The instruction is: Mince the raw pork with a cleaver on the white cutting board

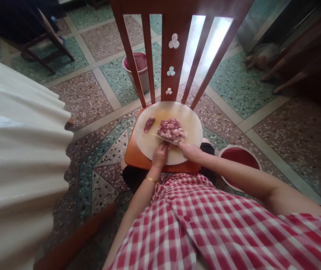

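Note:
A round pale cutting board (190,112) rests on the seat of a wooden chair (135,152) in front of me. My right hand (191,152) is closed around the handle of a knife, whose thin blade (164,138) points left across the board. Just below the blade, my left hand (159,154) has its fingers curled down on a piece of meat, mostly hidden by the fingers and blade. Beyond the knife lies a heap of chopped meat (172,128). A separate dark red strip of meat (149,123) sits to its left.
The slatted chair back (167,56) rises behind the board. A bucket (140,73) stands on the tiled floor beyond it, and a red-lined bucket (239,161) is by my right forearm. A pale pleated cloth (22,157) hangs at the left. Another chair (48,48) stands back left.

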### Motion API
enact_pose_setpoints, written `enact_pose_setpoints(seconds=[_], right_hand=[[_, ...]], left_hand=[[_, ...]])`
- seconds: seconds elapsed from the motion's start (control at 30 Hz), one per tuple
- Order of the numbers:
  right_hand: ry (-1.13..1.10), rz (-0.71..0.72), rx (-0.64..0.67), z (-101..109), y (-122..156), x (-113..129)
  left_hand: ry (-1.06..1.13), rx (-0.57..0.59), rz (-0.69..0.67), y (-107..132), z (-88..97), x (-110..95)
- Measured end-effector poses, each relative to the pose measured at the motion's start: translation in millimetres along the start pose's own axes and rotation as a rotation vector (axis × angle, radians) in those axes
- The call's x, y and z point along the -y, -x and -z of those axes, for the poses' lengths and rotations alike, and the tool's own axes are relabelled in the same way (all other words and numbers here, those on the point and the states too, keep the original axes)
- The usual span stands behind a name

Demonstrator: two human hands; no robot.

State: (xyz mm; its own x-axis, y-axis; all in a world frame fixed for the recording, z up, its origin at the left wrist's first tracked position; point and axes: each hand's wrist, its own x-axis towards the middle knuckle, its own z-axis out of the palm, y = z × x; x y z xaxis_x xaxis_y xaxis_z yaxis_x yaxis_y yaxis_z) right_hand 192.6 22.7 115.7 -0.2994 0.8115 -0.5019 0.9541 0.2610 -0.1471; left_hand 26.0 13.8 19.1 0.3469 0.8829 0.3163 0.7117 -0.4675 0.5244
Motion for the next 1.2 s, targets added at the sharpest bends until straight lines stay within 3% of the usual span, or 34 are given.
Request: enact_pose_setpoints(seconds=[0.13, 0.2, 0.5, 0.7, 0.9, 1.2], right_hand=[[-0.016, 0.035, -0.079, 15.1, -38.7, 32.3], [-0.028, 0.057, -0.093, 20.2, -44.9, 38.3], [-0.025, 0.011, -0.088, 10.5, 11.4, -20.0], [-0.013, 0.111, -0.118, 12.8, 23.9, -6.1], [0.034, 0.114, -0.039, 0.5, 25.8, -12.1], [0.020, 0.182, -0.130, 6.1, -17.4, 15.5]], left_hand=[[-0.013, -0.007, 0.009, 0.9, 0.1, 0.2], [-0.033, -0.021, 0.019, 1.9, 0.7, -0.3], [-0.063, -0.079, 0.082, 3.2, 3.0, -4.0], [-0.002, -0.060, 0.025, 2.3, 4.0, -2.8], [-0.056, 0.017, 0.016, 2.1, 0.0, 1.8], [-0.115, 0.027, 0.013, 1.8, -0.5, 2.3]])
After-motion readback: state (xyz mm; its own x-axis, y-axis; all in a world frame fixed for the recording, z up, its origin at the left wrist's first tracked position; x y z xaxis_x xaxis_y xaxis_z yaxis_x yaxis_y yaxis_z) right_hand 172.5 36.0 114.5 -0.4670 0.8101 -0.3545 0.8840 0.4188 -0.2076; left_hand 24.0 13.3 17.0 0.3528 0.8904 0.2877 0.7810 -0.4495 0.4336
